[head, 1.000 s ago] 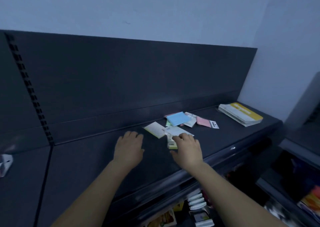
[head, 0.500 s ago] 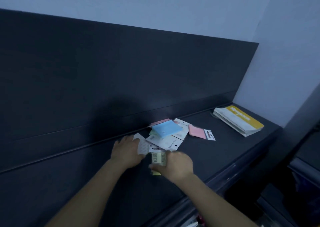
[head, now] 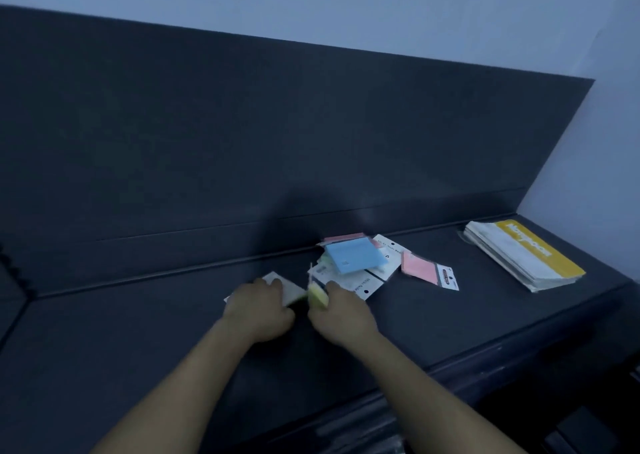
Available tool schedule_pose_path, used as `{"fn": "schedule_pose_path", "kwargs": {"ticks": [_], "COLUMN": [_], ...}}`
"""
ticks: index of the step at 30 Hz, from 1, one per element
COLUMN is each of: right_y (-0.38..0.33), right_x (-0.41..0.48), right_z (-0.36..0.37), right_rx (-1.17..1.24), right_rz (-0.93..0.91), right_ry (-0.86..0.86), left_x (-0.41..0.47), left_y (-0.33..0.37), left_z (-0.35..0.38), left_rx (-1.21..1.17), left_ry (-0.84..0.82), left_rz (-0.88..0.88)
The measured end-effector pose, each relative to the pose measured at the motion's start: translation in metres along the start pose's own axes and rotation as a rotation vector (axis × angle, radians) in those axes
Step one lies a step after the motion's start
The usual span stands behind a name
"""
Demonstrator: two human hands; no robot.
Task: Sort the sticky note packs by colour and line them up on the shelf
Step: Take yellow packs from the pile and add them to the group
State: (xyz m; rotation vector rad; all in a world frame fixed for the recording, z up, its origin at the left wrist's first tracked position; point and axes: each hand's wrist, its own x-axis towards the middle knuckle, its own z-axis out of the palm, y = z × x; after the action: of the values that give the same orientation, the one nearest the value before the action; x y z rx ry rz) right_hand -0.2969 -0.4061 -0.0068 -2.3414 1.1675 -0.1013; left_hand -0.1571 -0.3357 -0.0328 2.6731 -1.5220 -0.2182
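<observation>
A loose pile of sticky note packs lies on the dark shelf [head: 138,332] near its back panel. On top is a blue pack [head: 356,255], with a pink pack [head: 420,267] to its right and white backing cards [head: 367,282] underneath. My right hand [head: 341,311] grips a yellow-green pack [head: 318,295] lifted on edge at the pile's left. My left hand [head: 258,310] holds a pale pack [head: 291,289] lying flat just left of it. The two hands sit close together.
A stack of white booklets with a yellow band [head: 523,254] lies at the shelf's right end. The shelf's front edge [head: 467,374] runs below my right forearm. A dark back panel [head: 277,142] rises behind the pile.
My right hand has lifted the yellow-green pack from flat onto its edge. My left hand closed over the pale pack beside it. The camera moved closer and a little left.
</observation>
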Motion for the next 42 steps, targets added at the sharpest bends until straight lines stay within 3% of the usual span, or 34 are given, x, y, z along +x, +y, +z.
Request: {"fn": "schedule_pose_path", "kwargs": {"ticks": [7, 11, 14, 21, 28, 42], "right_y": [-0.004, -0.023, -0.045, -0.107, -0.193, -0.369], "right_x": [-0.033, -0.054, -0.071, -0.109, -0.150, -0.240], "right_z": [0.017, 0.028, 0.036, 0.062, 0.110, 0.224], "right_rx": [0.440, 0.642, 0.760, 0.928, 0.875, 0.748], "right_rz": [-0.156, -0.251, -0.333, -0.457, -0.598, -0.698], "right_ry": [-0.022, -0.012, 0.002, -0.049, -0.136, -0.295], "left_x": [-0.074, -0.121, -0.152, -0.221, -0.298, -0.439], "left_y": [-0.013, -0.021, -0.029, -0.068, -0.142, -0.308], "left_z": [-0.015, -0.024, -0.027, -0.037, -0.039, -0.053], "left_rx": [-0.521, -1.125, -1.346, -1.456, -1.419, -1.290], "left_ry": [0.422, 0.538, 0.598, 0.752, 0.876, 0.984], "left_rz": [-0.204, -0.392, -0.456, -0.584, -0.723, -0.751]}}
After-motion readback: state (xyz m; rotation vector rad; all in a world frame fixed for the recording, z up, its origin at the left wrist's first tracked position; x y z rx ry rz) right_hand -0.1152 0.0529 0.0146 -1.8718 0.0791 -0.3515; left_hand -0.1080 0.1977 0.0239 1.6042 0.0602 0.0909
